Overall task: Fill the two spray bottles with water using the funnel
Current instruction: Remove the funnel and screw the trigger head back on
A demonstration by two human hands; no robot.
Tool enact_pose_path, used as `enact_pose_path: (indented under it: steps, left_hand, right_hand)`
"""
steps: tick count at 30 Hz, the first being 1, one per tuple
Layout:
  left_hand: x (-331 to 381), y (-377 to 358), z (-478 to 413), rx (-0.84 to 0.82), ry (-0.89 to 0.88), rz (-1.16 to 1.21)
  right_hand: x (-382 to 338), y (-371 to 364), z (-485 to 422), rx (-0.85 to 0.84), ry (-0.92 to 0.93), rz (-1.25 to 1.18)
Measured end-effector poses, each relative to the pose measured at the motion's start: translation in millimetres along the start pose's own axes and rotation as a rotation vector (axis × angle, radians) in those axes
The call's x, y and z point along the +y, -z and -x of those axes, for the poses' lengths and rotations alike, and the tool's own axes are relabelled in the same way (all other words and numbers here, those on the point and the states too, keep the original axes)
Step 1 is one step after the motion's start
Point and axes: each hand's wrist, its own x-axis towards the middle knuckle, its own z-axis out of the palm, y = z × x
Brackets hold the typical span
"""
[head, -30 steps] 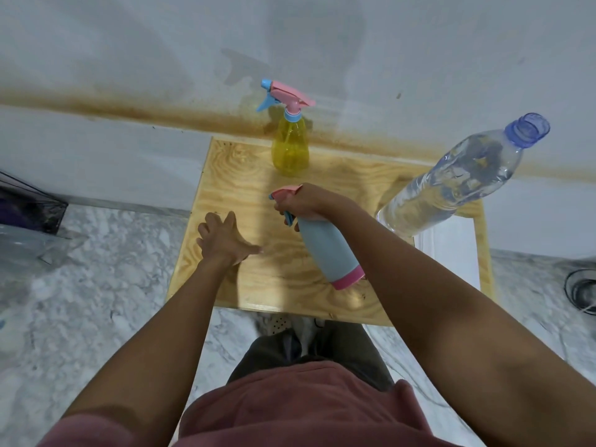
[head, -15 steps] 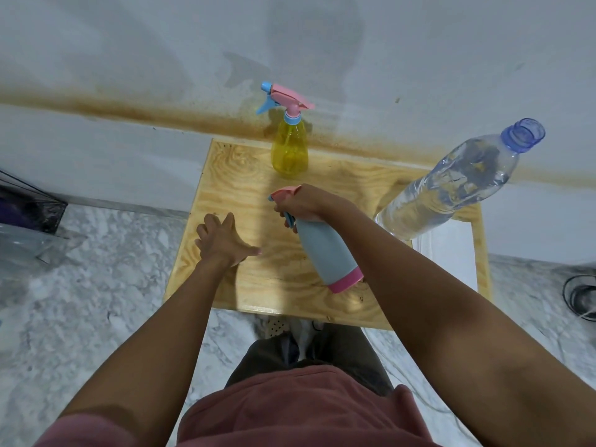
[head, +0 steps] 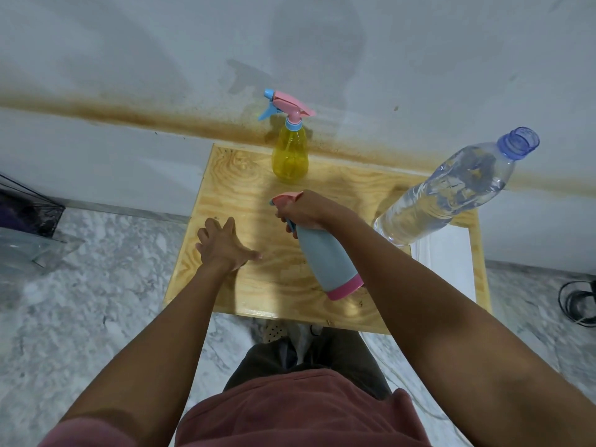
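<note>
Where the grainy plywood table point(head: 225, 175) fills mid-frame, a tall clear plastic water bottle point(head: 451, 195), blue-necked, stands at its right edge. At centre, the matte blue spray bottle point(head: 325, 262) with a pink base band has its pink head wrapped in the curled fingers of the right hand point(head: 306, 211). The pear-shaped, translucent yellow spray bottle point(head: 289, 156) stands upright at the table's top edge. Left of centre, the left hand point(head: 222, 246) lies flat on the wood, fingers straight, holding nothing.
</note>
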Motion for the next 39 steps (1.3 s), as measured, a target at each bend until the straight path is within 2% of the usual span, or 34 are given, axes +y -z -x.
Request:
enact_pose_path:
  steps: [6, 9, 12, 16, 18, 21, 26, 31, 39]
  left_hand:
    - [-0.8, 0.7, 2.2, 0.004, 0.004, 0.000]
    - [-1.6, 1.5, 1.7, -0.010, -0.004, 0.045]
    - [0.3, 12.0, 6.7, -0.054, -0.161, 0.171]
    - [16.3, 39.0, 41.8, -0.346, -0.461, 0.496]
    - [28.5, 40.9, 53.7, -0.280, -0.543, 0.591]
    - [44.3, 43.3, 58.7, -0.058, -0.556, 0.762]
    - [49.8, 53.8, 58.2, 0.161, -0.571, 0.852]
    - [41.9, 68.7, 48.1, 0.245, -0.562, 0.907]
    - [35.3, 84.7, 20.3, 0.253, -0.535, 0.859]
  right_hand:
    - [0.5, -0.7, 10.2, 0.029, 0.030, -0.014]
    - [3.2, -1.3, 18.9, 0.077, 0.131, -0.076]
    - [4.3, -2.9, 34.2, 0.208, 0.325, -0.220]
    - [0.9, -3.0, 53.1, 0.371, 0.492, -0.436]
    - [-6.2, -2.5, 61.5, 0.417, 0.543, -0.529]
    - [-18.0, 1.0, 66.6, 0.437, 0.565, -0.631]
    - [-38.7, 6.4, 66.9, 0.444, 0.630, -0.603]
    - [-36.7, -1.3, 53.1, 0.481, 0.615, -0.484]
    - [-45.8, -5.9, 20.9, 0.577, 0.613, -0.409]
